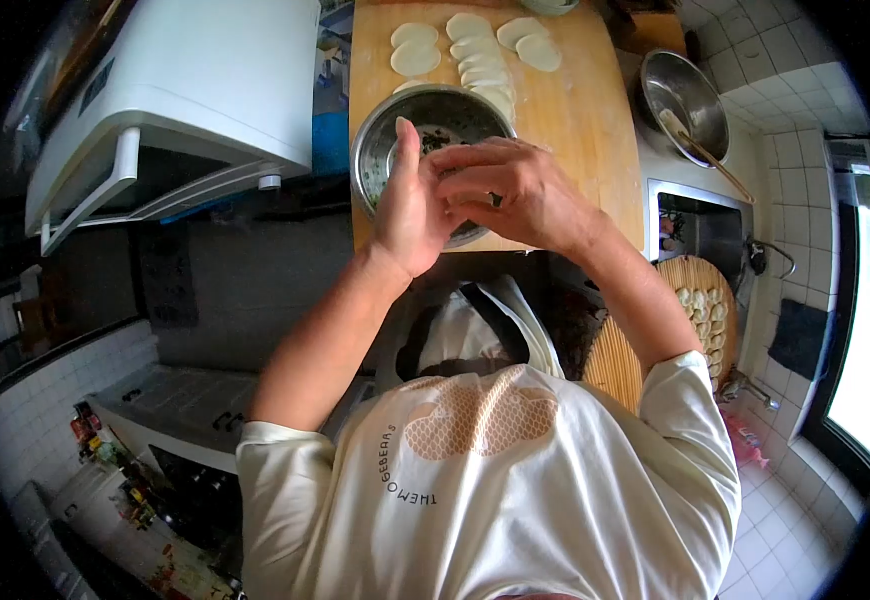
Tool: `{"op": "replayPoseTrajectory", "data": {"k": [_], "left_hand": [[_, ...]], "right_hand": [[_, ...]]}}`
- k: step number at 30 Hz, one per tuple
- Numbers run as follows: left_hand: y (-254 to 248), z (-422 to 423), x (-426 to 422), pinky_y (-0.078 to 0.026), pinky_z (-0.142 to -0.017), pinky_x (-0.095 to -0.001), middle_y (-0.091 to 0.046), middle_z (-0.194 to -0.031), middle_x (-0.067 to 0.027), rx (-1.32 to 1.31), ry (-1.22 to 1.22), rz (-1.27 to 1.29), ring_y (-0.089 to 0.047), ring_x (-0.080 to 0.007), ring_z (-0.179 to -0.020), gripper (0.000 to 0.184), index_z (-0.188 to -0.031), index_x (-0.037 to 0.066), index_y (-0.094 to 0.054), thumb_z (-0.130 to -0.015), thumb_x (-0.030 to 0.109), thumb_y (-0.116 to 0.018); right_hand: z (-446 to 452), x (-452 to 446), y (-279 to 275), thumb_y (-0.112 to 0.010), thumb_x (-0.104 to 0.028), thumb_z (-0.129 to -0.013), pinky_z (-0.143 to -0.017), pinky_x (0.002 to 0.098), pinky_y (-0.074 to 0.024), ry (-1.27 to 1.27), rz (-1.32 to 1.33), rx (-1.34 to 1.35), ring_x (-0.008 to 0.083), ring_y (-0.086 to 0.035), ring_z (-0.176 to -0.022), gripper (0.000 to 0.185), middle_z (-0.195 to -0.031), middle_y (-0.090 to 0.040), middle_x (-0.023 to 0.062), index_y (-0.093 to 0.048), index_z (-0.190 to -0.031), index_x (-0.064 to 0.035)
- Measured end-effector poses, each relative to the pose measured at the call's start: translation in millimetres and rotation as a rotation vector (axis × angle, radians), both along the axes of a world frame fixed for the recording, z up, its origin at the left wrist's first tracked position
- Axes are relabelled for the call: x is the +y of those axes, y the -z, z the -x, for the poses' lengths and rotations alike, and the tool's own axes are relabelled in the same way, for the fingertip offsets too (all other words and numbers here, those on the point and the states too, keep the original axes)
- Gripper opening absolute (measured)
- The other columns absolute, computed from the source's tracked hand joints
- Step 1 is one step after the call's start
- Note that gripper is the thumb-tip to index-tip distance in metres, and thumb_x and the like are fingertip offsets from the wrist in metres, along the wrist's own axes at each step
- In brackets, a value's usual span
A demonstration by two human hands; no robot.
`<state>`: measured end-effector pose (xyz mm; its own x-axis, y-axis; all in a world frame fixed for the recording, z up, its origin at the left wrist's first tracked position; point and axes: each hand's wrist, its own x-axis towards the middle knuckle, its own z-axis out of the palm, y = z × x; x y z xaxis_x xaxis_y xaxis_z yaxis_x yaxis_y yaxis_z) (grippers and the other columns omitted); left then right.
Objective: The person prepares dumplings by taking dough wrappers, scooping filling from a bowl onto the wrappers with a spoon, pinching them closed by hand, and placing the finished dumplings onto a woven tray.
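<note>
Head: both hands over bowl

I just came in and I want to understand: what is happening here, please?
A person's left hand and right hand are close together over a metal bowl of chopped filling; anything between them is hidden. Flat dough rounds lie on the wooden board. Shaped dumplings sit in rows on a round tray at the right.

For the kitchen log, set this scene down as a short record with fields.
Left hand: raised over the metal bowl
Right hand: fingers curled toward the left palm
Held item: hidden, cannot tell
Wooden board: under bowl, with flat dough rounds
Round tray: right side, bearing dumplings
Second bowl: holds a long-handled utensil
</note>
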<state>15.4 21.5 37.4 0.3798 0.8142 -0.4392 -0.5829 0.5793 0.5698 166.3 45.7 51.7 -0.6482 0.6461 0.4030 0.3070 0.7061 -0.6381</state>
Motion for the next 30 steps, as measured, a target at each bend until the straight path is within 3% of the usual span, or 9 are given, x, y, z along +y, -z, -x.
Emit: {"op": "replayPoseTrajectory", "data": {"k": [8, 10, 14, 17, 20, 22, 23, 25, 30], "left_hand": [[0, 4, 2, -0.037, -0.088, -0.03, -0.054, -0.109, -0.0052, 0.017, 0.036, 0.011, -0.049, -0.0147, -0.1, 0.088, -0.12, 0.002, -0.047, -0.078, 0.076, -0.026], [3, 6, 2, -0.039, -0.09, -0.0328, -0.054, -0.108, -0.009, -0.027, 0.05, -0.024, -0.052, -0.0185, -0.098, 0.086, -0.121, 0.0, -0.045, -0.078, 0.073, -0.033], [1, 5, 3, -0.039, -0.091, -0.0327, -0.055, -0.107, -0.0085, 0.005, 0.044, -0.025, -0.052, -0.0183, -0.098, 0.085, -0.12, 0.0, -0.045, -0.079, 0.073, -0.032], [-2, 1, 3, -0.039, -0.09, -0.0319, -0.054, -0.107, -0.0084, -0.02, 0.014, -0.03, -0.051, -0.0186, -0.098, 0.082, -0.119, 0.0, -0.045, -0.081, 0.071, -0.031], [-1, -1, 4, -0.04, -0.088, -0.0306, -0.054, -0.109, -0.0083, -0.066, 0.023, -0.016, -0.051, -0.0191, -0.1, 0.078, -0.119, 0.0, -0.046, -0.083, 0.068, -0.031], [-9, -4, 2, -0.042, -0.084, -0.0296, -0.054, -0.107, -0.0076, -0.102, -0.045, 0.04, -0.052, -0.0188, -0.097, 0.075, -0.116, 0.001, -0.047, -0.083, 0.067, -0.032], [-15, -7, 0, -0.043, -0.079, -0.0295, -0.056, -0.102, -0.0069, -0.097, -0.089, 0.099, -0.053, -0.0183, -0.092, 0.074, -0.112, 0.002, -0.049, -0.083, 0.067, -0.033], [-3, -3, 2, -0.042, -0.08, -0.0295, -0.057, -0.102, -0.0072, -0.099, -0.045, 0.048, -0.053, -0.0172, -0.092, 0.076, -0.111, 0.001, -0.05, -0.083, 0.068, -0.03], [5, -2, 2, -0.041, -0.079, -0.0285, -0.058, -0.1, -0.0072, -0.165, 0.05, -0.091, -0.054, -0.0148, -0.089, 0.078, -0.108, -0.002, -0.051, -0.084, 0.068, -0.026]], "right_hand": [[2, 7, 6, -0.069, -0.004, -0.065, -0.073, 0.0352, -0.0494, 0.002, 0.003, -0.021, 0.0253, -0.062, -0.083, 0.016, -0.098, -0.065, 0.0068, -0.067, -0.08, -0.0066], [2, 9, 8, -0.067, -0.002, -0.067, -0.072, 0.0344, -0.0496, -0.017, -0.003, 0.007, 0.0254, -0.062, -0.083, 0.012, -0.095, -0.065, 0.0071, -0.066, -0.079, -0.0041], [1, 12, 12, -0.066, -0.002, -0.069, -0.075, 0.0344, -0.0493, -0.039, -0.008, 0.031, 0.0254, -0.062, -0.086, 0.01, -0.095, -0.065, 0.0078, -0.065, -0.078, -0.0019], [0, 9, 19, -0.067, -0.01, -0.067, -0.072, 0.0347, -0.0503, 0.02, 0.058, 0.164, 0.025, -0.063, -0.082, 0.009, -0.093, -0.065, 0.0076, -0.063, -0.072, -0.0034], [-5, 4, 18, -0.066, -0.011, -0.069, -0.08, 0.0355, -0.0487, 0.042, 0.242, 0.136, 0.0269, -0.061, -0.093, 0.012, -0.099, -0.064, 0.0108, -0.065, -0.08, -0.0051], [-4, 1, 15, -0.068, -0.008, -0.069, -0.088, 0.0375, -0.0453, 0.104, -0.008, 0.078, 0.0286, -0.057, -0.102, 0.024, -0.106, -0.061, 0.0131, -0.066, -0.093, -0.0065], [-4, -1, 14, -0.068, -0.008, -0.069, -0.088, 0.0375, -0.0453, 0.108, -0.013, 0.079, 0.0286, -0.057, -0.102, 0.024, -0.106, -0.061, 0.0131, -0.066, -0.093, -0.0065], [-7, -4, 12, -0.071, -0.006, -0.067, -0.093, 0.0392, -0.0415, 0.127, 0.193, 0.244, 0.0287, -0.054, -0.109, 0.037, -0.112, -0.059, 0.0133, -0.064, -0.103, -0.0064], [-15, -7, 12, -0.075, -0.007, -0.064, -0.094, 0.0382, -0.0402, 0.11, 0.156, 0.284, 0.0276, -0.055, -0.108, 0.037, -0.109, -0.062, 0.0102, -0.065, -0.1, -0.0052]]}}
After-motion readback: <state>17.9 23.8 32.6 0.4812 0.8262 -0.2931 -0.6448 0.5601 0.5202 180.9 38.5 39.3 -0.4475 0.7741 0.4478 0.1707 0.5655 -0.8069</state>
